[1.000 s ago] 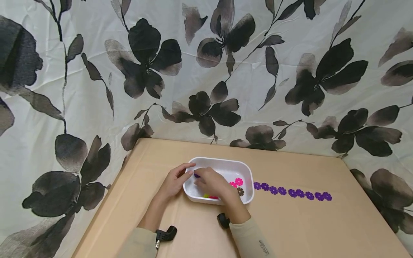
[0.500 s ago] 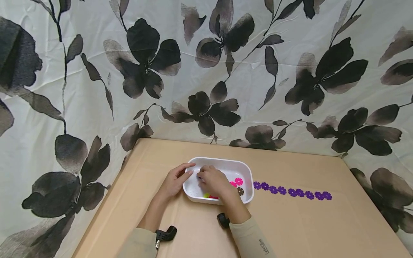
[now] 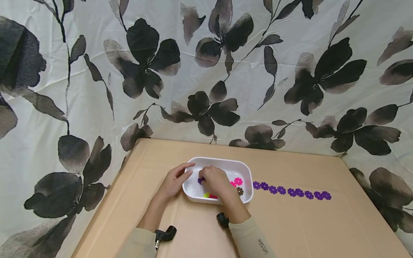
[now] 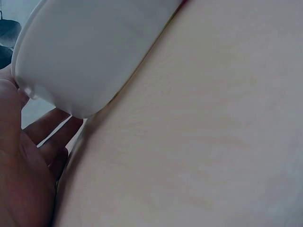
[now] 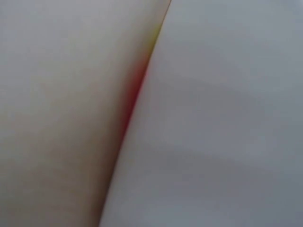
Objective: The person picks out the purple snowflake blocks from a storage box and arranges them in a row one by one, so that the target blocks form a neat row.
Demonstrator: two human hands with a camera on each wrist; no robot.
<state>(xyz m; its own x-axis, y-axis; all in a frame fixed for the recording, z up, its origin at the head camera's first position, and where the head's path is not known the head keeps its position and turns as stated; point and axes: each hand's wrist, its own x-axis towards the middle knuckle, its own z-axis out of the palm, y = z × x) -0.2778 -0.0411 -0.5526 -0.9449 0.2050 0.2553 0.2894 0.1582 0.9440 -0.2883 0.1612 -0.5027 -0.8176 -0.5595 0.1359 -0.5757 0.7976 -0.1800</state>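
Note:
In the head view a white plastic tray [image 3: 226, 163] stands on the table. My left hand [image 3: 172, 182] grips its left end; in the left wrist view the thumb lies at the rim and the other fingers spread against the outer wall. Inside the tray is my right hand [image 3: 214, 181], fingers curled, pinching a purple flower-shaped piece [image 3: 200, 181] that is partly hidden by them. Pink flower pieces [image 3: 238, 181] and a brown flower piece [image 3: 240, 191] lie right of this hand. A yellow-green piece [image 3: 206, 195] and a red piece [image 3: 213, 196] show by the near wall.
To the tray's right, several purple flower pieces [image 3: 291, 192] form a row on the tan table [image 3: 290, 229]. Behind the table hangs a white cloth [image 3: 251, 89] with dark flower prints. The right wrist view shows mostly the blurred tray wall [image 5: 213, 118].
My right hand has shifted slightly right and toward me inside the tray, and the purple flower piece at its fingertips has moved along. My left hand keeps its place on the tray.

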